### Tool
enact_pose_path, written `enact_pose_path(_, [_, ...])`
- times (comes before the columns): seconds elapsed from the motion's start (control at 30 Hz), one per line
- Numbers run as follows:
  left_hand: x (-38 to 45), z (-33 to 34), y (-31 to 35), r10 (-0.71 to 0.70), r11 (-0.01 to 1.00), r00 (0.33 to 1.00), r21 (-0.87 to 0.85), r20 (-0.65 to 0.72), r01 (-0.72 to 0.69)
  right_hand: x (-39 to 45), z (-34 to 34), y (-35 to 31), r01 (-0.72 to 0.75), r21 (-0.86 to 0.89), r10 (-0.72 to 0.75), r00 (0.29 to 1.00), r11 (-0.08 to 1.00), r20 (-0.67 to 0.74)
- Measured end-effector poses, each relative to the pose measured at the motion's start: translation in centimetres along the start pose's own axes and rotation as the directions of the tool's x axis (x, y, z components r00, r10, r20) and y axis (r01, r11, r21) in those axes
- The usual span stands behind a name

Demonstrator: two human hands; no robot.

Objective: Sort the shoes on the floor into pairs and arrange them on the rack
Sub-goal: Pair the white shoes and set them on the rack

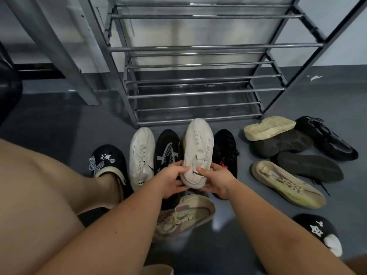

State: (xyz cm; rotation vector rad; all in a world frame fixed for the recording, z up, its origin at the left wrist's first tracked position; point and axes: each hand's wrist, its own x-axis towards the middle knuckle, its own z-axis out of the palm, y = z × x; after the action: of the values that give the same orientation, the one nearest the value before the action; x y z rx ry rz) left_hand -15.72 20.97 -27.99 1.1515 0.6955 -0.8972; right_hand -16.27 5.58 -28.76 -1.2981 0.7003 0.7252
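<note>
I hold a white sneaker (198, 147) by its heel, toe pointing at the metal shoe rack (194, 92). My left hand (172, 175) grips its left side and my right hand (215, 179) grips its right side. Its matching white sneaker (141, 155) lies on the floor to the left. Between them sits a black sneaker with white marks (166, 151). A black knit sneaker with a pink tag (226, 153) lies to the right. A beige sneaker (184, 217) lies under my forearms.
At right lie several more shoes: an upturned cream sole (268, 128), two dark grey sneakers (282, 144), a black shoe (327, 137) and a beige-yellow sneaker (286, 183). My feet wear black clogs (109, 159). A grey post (59, 50) stands left of the rack.
</note>
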Motion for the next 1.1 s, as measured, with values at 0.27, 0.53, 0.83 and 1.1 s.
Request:
enact_pose_path(0.27, [1.2,-7.3,0.0,0.287,0.951,0.666,0.288,-0.688,-0.113,3.6,3.9,-0.6,-0.008,-0.038,0.01,0.998,0.999,0.056])
enact_pose_path(0.53, [4.3,-12.2,-3.6,-0.209,0.952,0.788,-0.306,-0.579,0.028,7.5,4.3,0.0,-0.062,-0.156,0.073,0.995,0.986,0.068])
enact_pose_path(0.83, [5.9,-14.0,-3.7,-0.167,0.849,0.862,-0.514,-0.478,-0.12,9.7,2.8,0.3,-0.168,-0.149,0.19,0.97,0.974,0.154])
enact_pose_path(1.1, [3.3,-12.4,-0.6,-0.068,0.879,0.821,-0.423,-0.566,-0.219,8.0,2.7,-1.0,-0.089,-0.18,0.112,0.986,0.98,0.123])
